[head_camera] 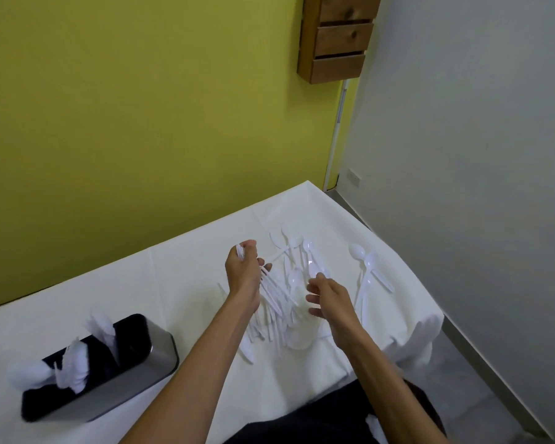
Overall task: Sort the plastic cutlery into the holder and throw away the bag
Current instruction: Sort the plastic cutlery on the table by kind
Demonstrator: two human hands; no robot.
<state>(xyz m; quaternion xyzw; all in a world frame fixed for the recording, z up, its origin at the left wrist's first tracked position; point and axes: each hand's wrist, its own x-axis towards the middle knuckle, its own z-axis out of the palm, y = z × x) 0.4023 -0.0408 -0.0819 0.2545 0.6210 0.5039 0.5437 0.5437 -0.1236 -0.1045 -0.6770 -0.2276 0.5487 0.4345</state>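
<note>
White plastic cutlery lies in a loose pile [289, 296] on the white tablecloth, mostly spoons and straight handles. My left hand [242, 274] is shut on a bunch of white handles lifted above the pile. Just right of the pile, my right hand [329, 298] hovers with fingers apart and holds nothing that I can see. A metal holder with a black inside [161, 354] stands at the near left, with white cutlery sticking up from its compartments. A few spoons [366, 264] lie apart at the right. No bag is recognisable.
The table [173, 277] stands against a green wall, with its right edge dropping to the floor near a grey wall. A wooden slatted box [337, 36] hangs high on the wall. A dark garment [302, 424] is at the bottom.
</note>
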